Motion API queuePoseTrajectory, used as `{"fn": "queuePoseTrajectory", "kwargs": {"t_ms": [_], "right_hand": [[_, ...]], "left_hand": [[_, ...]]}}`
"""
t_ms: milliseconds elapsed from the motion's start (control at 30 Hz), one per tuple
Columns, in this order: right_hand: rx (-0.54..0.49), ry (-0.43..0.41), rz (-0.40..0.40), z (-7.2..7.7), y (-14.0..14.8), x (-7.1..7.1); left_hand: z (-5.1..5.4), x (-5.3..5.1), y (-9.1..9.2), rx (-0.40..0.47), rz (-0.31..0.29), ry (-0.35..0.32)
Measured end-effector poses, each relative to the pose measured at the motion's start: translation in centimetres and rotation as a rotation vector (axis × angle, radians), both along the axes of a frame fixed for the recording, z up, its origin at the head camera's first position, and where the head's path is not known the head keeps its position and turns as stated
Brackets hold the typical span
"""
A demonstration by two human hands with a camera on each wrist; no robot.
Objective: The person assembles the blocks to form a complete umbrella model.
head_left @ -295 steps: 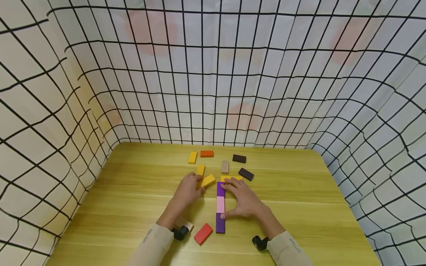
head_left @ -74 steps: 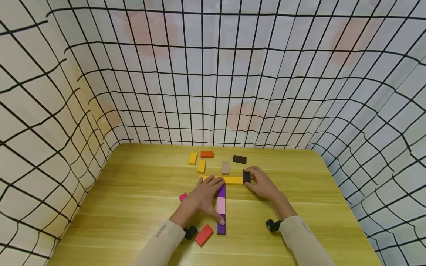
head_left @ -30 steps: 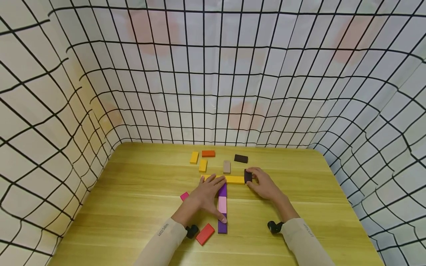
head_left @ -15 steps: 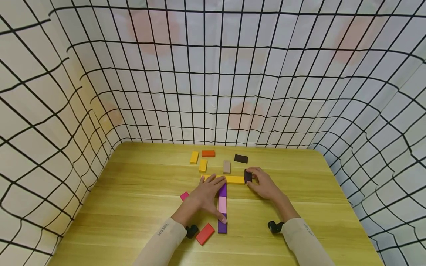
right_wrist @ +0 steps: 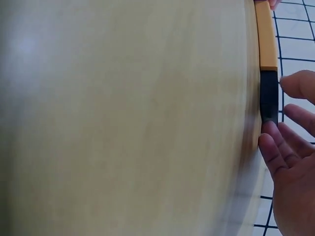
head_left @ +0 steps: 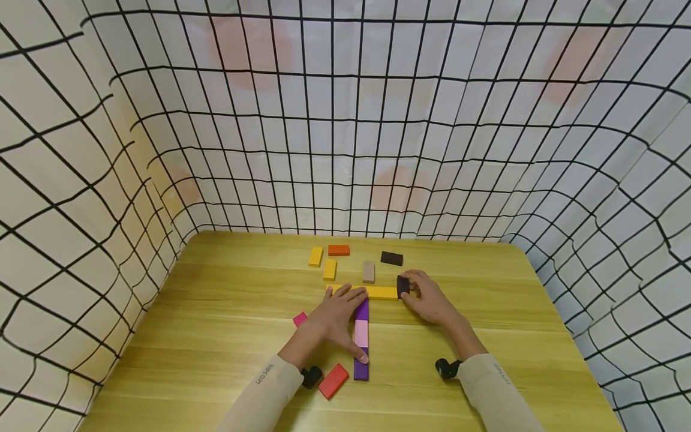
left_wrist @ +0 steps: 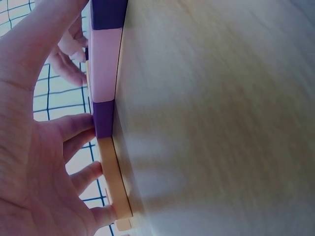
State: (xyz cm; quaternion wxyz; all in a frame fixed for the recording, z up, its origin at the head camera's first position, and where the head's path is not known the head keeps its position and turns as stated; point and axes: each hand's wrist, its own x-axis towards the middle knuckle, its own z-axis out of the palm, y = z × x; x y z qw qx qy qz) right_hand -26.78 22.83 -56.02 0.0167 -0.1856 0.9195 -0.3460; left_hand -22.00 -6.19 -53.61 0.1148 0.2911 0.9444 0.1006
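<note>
In the head view a vertical column has a purple block (head_left: 361, 310), a pink block (head_left: 361, 333) and a dark purple block (head_left: 361, 371). Across its far end lies a yellow row (head_left: 382, 293). The left hand (head_left: 329, 318) spreads over the column and row, fingertips on the row's left part, thumb on the dark purple block. At the row's right end the right hand (head_left: 429, 300) pinches a black block (head_left: 403, 287) between thumb and fingers. The left wrist view shows fingers beside the purple block (left_wrist: 104, 119) and yellow blocks (left_wrist: 114, 177); the right wrist view shows the black block (right_wrist: 268, 88) touching a yellow one (right_wrist: 267, 39).
Beyond the row lie two yellow blocks (head_left: 315, 257), an orange block (head_left: 338, 250), a greyish-brown block (head_left: 369, 272) and another black block (head_left: 391, 258). A red block (head_left: 333, 381) and a partly covered magenta block (head_left: 300, 319) are nearer. Black netting (head_left: 345, 153) surrounds the table (head_left: 216, 336).
Since the oldest frame, the left hand has moved from the loose yellow blocks onto the column and row. The right hand has taken hold of a black block at the row's end. Lately both stay still.
</note>
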Motion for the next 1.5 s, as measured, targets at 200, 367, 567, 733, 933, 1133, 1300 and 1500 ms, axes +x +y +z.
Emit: {"fn": "queuePoseTrajectory", "kwargs": {"t_ms": [200, 367, 567, 733, 933, 1133, 1300, 1500], "right_hand": [[0.004, 0.016, -0.025, 0.0, 0.0, -0.4], [0.016, 0.025, -0.060, 0.2, -0.1, -0.9], [0.041, 0.052, -0.105, 0.7, -0.8, -2.1], [0.086, 0.055, -0.103, 0.8, -1.5, -3.3], [0.122, 0.028, -0.096, 0.7, -2.4, -4.5], [0.161, -0.003, -0.044, 0.7, -3.0, -5.2], [0.174, -0.019, -0.059, 0.7, -3.3, -5.5], [0.152, -0.002, -0.126, 0.7, -3.5, -5.9]], "left_hand": [[-0.2, -0.1, 0.1, -0.004, 0.003, 0.004], [-0.2, -0.1, 0.1, 0.000, 0.007, 0.004], [0.0, 0.0, 0.1, 0.005, 0.005, 0.018], [0.2, -0.1, 0.2, 0.006, 0.000, 0.025], [0.3, -0.1, 0.2, -0.003, 0.008, 0.013], [0.1, -0.1, 0.1, -0.001, 0.011, 0.018], [-0.1, -0.2, 0.1, 0.000, 0.007, 0.021], [-0.1, -0.2, 0.2, 0.001, 0.006, 0.025]]}}
